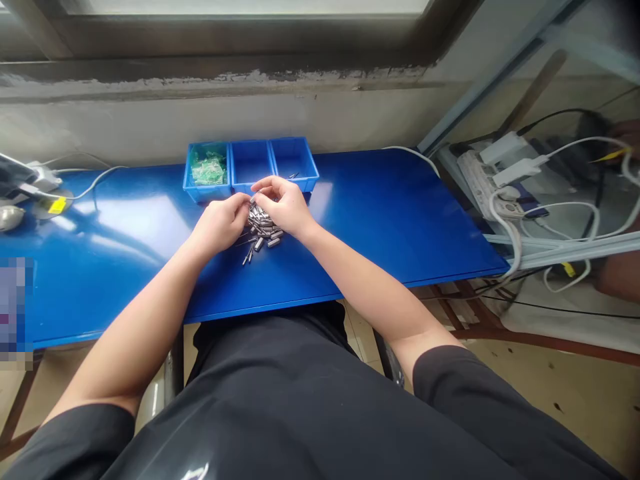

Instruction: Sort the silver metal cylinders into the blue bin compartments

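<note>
A pile of small silvery metal parts (265, 230), some thick cylinders and some thin pins, lies on the blue table (380, 220). My left hand (220, 223) is at the pile's left side, its thumb and fingers pinched together; what they hold is hidden. Over the pile, my right hand (286, 205) has thumb and forefinger closed on a small metal part (253, 198). The fingertips of both hands meet there. Just behind them stand three joined blue bins (251, 160); the left one contains green plastic packets (207, 168), and a few tiny pieces lie in the right one.
White cables and a power strip (485, 180) are off the table's right end, beside a metal frame (480, 80). On the left lie a cable and a yellow tag (57, 205). A wall with a window ledge (350, 87) rises behind the table.
</note>
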`<state>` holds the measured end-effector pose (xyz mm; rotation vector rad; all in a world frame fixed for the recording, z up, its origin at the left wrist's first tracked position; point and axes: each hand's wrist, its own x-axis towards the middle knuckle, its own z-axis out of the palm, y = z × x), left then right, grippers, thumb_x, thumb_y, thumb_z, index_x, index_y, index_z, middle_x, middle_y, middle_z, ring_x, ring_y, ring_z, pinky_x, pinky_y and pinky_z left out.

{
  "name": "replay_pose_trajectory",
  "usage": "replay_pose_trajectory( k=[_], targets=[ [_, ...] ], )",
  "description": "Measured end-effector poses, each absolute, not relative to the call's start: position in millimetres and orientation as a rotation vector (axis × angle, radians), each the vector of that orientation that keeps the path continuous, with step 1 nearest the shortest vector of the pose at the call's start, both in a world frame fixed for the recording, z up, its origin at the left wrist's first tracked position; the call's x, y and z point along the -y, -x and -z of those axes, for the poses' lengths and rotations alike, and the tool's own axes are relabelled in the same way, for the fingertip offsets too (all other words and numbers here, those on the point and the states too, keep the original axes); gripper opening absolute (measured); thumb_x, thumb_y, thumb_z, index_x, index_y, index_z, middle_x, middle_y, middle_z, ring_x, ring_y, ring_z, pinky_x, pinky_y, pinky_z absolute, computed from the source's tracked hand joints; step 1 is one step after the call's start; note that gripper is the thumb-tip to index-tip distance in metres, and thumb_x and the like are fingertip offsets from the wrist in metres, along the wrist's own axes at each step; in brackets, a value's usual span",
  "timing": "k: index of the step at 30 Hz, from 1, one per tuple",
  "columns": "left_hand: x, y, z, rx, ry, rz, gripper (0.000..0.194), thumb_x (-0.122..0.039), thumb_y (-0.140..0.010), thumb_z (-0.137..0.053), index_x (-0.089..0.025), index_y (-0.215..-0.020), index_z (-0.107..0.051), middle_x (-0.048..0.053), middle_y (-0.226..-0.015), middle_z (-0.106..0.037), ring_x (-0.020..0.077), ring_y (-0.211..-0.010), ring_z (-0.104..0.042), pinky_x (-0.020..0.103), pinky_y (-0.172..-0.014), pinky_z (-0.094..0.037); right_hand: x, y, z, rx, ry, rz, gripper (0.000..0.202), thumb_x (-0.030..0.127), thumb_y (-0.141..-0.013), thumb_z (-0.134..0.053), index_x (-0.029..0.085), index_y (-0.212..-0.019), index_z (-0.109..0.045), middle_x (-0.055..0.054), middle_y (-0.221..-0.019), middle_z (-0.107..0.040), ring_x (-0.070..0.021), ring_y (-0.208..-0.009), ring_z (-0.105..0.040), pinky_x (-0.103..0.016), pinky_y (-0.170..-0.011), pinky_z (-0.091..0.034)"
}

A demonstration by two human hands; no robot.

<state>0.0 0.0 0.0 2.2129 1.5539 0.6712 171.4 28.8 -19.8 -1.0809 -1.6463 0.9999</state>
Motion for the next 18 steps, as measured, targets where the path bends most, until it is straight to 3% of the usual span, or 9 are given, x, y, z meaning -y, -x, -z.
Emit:
replay_pose_trajectory(
  k=[4, 13, 18],
  targets=[
    [-1.5, 0.3, 2.2, -1.604, -2.211, -0.666, 0.036, -0.034, -0.096, -0.044, -0.019, -0.117, -0.069, 0.006, -0.083, -0.075, 0.0207, -0.073, -0.068, 0.031, -0.077, -0.051, -32.9, -172.2, 24.3, 1.647, 1.064, -0.978, 0.020, 0.027, -0.081, -0.057, 0.018, -0.096, -0.067, -0.002, -0.089, -0.069, -0.0177, -0.086, -0.064, -0.036, -0.087, -0.054],
    [-1.3, 0.4, 4.8, -1.548, -2.246, -0.729, 0.042, -0.028, -0.091, -0.052, -0.020, -0.131, -0.061, 0.002, -0.081, -0.072, 0.0165, -0.068, -0.065, 0.028, -0.073, -0.050, -28.4, -169.1, 25.2, 1.620, 1.026, -1.069, 0.029, 0.026, -0.081, -0.063, 0.020, -0.109, -0.057, 0.002, -0.081, -0.066, -0.0153, -0.077, -0.063, -0.036, -0.085, -0.055],
    [-1.1, -0.2, 4.9, -1.506, -2.227, -0.828, 0.037, -0.026, -0.089, -0.054, -0.020, -0.124, -0.064, -0.001, -0.073, -0.068, 0.0130, -0.062, -0.061, 0.025, -0.068, -0.048, -28.8, -168.3, 26.7, 1.565, 1.013, -1.093, 0.035, 0.025, -0.080, -0.065, 0.022, -0.113, -0.053, 0.003, -0.080, -0.065, -0.0146, -0.075, -0.063, -0.035, -0.083, -0.056]
  ],
)
